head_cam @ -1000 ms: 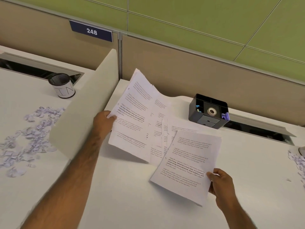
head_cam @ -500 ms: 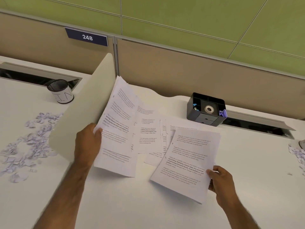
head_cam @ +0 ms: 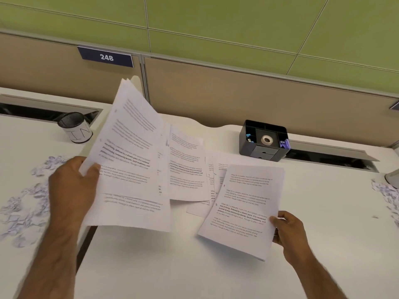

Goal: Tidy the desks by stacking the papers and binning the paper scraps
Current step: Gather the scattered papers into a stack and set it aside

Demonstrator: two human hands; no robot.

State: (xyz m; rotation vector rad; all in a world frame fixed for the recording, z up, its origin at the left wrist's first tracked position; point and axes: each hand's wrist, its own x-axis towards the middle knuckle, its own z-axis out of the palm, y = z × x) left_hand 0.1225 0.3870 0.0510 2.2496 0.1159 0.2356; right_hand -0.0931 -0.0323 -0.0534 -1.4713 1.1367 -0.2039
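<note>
Gripping a thin sheaf of white printed paper sheets (head_cam: 129,165) by its left edge, the left hand (head_cam: 71,186) holds it tilted above the white desk (head_cam: 194,266), thumb on top and fingers curled beneath. The right hand (head_cam: 289,231) pinches a second printed sheaf (head_cam: 244,210) at its lower right edge. Between them, loose printed sheets (head_cam: 187,169) lie overlapped and askew on the desktop. Torn white paper scraps (head_cam: 21,208) litter the neighbouring desk at left; more scraps (head_cam: 386,190) lie far right.

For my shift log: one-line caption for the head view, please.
Left hand holds one sheaf, right hand a second sheaf, loose sheets on the desk between; scraps lie left.
</note>
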